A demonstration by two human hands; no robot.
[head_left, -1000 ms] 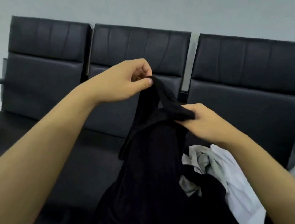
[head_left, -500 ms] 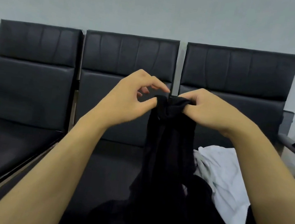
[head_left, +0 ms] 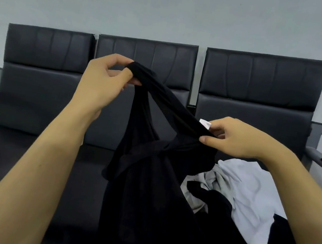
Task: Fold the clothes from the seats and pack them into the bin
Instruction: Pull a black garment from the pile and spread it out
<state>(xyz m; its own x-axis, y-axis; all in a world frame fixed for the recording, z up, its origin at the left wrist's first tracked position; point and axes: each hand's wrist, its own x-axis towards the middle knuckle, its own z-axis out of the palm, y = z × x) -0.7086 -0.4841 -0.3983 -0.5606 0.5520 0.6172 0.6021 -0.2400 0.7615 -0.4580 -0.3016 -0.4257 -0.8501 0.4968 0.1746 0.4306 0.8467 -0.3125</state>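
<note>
The left hand (head_left: 104,82) pinches one end of the black garment's (head_left: 148,181) neckline up at eleven o'clock, while the right hand (head_left: 233,138) pinches the other end by its white label (head_left: 205,123) toward three o'clock. Half a second ago both hands were bunched together at the collar; now they have drawn apart, stretching that edge taut so the garment hangs open above the middle seat (head_left: 49,169). It is probably being oriented for folding. The white garment (head_left: 252,196) waits at four o'clock; no bin is in view.

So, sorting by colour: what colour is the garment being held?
Black, with a small white tag, head view.
</note>
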